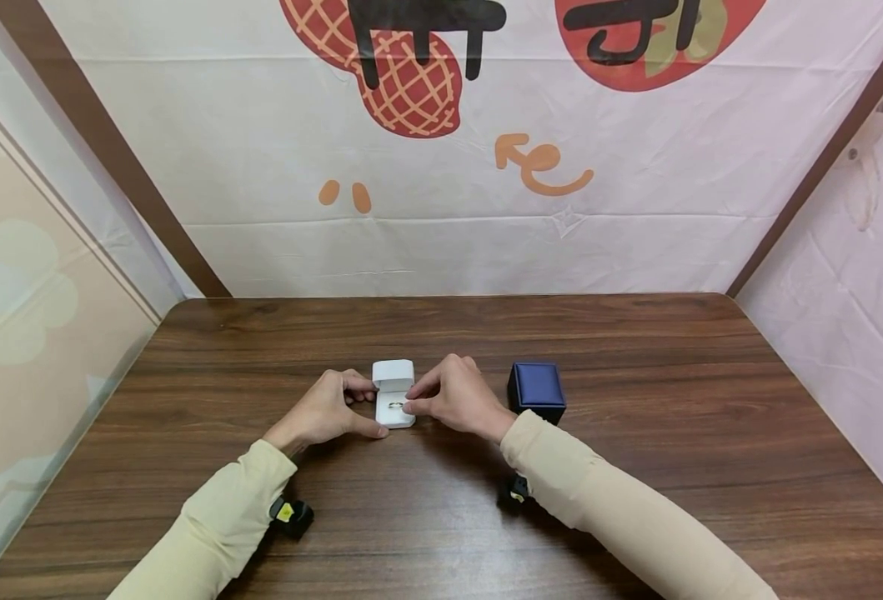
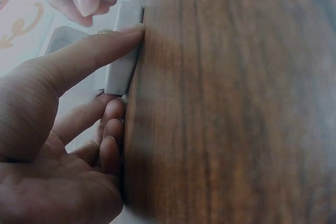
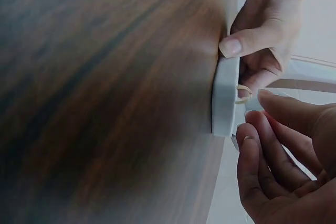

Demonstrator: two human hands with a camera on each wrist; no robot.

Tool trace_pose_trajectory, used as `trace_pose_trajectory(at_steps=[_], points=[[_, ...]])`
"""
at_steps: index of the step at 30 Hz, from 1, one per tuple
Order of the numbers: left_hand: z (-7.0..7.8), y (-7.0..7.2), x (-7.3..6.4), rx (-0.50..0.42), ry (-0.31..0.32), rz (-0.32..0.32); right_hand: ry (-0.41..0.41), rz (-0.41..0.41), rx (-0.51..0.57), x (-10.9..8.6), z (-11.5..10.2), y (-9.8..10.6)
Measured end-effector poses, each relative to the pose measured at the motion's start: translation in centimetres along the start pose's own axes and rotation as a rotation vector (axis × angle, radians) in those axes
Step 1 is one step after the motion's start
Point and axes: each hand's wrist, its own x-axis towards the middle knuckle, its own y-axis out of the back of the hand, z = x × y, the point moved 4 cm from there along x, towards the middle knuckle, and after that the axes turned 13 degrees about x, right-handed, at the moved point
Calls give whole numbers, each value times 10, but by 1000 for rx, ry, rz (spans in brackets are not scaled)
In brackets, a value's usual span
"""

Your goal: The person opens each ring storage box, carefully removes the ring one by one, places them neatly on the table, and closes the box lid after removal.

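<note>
A small white ring box (image 1: 396, 422) sits on the table with its lid (image 1: 393, 372) raised. In its white insert a gold-coloured ring (image 3: 243, 98) stands upright, part of its band showing. My left hand (image 1: 326, 408) grips the box from the left, thumb at the front corner and fingers by the back. On the other side is my right hand (image 1: 462, 398), its thumb and fingertips close to the ring. A gap shows between that thumb and the forefinger in the right wrist view, with nothing held between them.
A dark blue box (image 1: 539, 387) stands closed on the wooden table (image 1: 674, 417), just behind my right wrist. Beyond the table's back edge hangs a white printed cloth (image 1: 261, 150). Each sleeve has a small black device at the wrist.
</note>
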Motion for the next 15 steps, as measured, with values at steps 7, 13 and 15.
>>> trace_pose_trajectory(at_steps=[7,13,15], points=[[-1,0,0,4,0,-7,-8,7,-12,3,1,-7],[-1,1,0,6,0,-2,-22,23,-24,5,2,-11],[-1,1,0,6,-1,0,-17,27,-34,6,1,-12]])
